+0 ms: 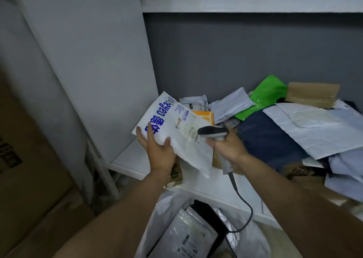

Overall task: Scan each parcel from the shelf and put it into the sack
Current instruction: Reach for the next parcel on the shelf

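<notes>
Two big masses frame the scene: a white shelf [129, 157] that runs from the middle to the far right, and brown cardboard boxes [29, 169] stacked near on the left. On the right part of the shelf lies a loose heap of parcels [314, 128], mostly white and grey mailers, with a dark blue parcel [269, 138] at its near side, a green bag [269, 92] further back and a taped brown carton [312, 93] at the far right.

Below the shelf's near edge, at the bottom centre, stands the white sack [163, 214], its mouth open, with grey parcels [188, 236] lying inside.

Above the shelf's left end the white parcel [172, 128] with blue print is held up, tilted, with its label side facing the scanner [213, 132], whose head is just beside the label. A dark cable [247, 204] hangs from the scanner's handle down toward the sack.

The left hand [159, 155] grips the parcel at its lower left corner: the thumb and two fingers [150, 129] lie spread on the printed face, and the other fingers are hidden. The right hand [229, 149] holds the scanner, its fingers curled close together round the grey handle.
</notes>
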